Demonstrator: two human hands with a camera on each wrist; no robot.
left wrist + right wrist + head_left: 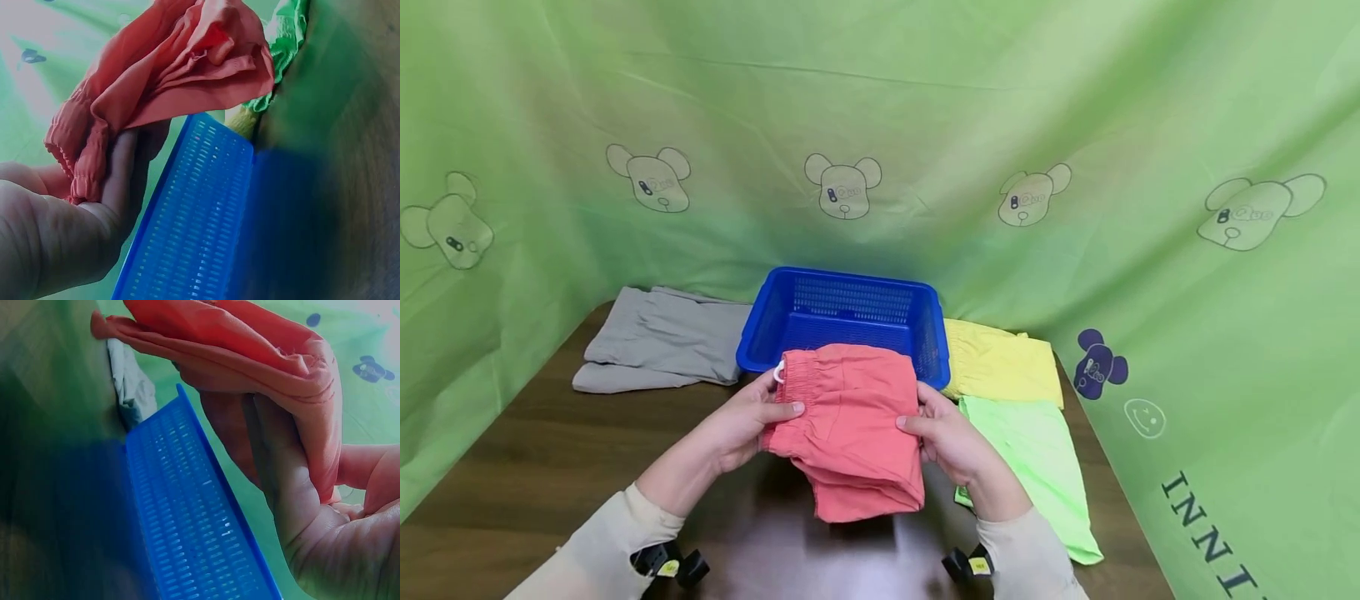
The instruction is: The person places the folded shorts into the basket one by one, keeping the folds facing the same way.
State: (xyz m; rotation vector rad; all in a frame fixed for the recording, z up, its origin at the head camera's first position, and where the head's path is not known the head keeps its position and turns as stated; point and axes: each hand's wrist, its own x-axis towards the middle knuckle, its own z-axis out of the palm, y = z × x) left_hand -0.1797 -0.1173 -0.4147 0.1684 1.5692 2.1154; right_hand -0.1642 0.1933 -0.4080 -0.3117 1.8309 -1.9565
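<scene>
Here, both of my hands are busy with one folded coral garment (853, 425), held up off the worktop (542, 450). My left grip (741, 429) pinches the side with the gathered waistband (790, 404), thumb lying on top and fingers tucked underneath; a loop of white drawstring (779, 372) pokes out just beyond it. My right grip (953, 437) pinches the opposite side in the same way, thumb above, fingers below. Between them the cloth spans in layers, its lower folds hanging loose toward me.

The garment is in front of the blue basket (850, 297) and hides part of its near rim from my head view; I can't tell whether the two touch. Both wrist views show the basket's slotted wall below the cloth. To the basket's left lies grey folded clothing (666, 342). Just to its right is a folded yellow piece (1003, 362), with a bright green piece (1037, 467) nearer me, partly behind my right forearm. A green printed sheet (880, 83) hangs behind everything.
</scene>
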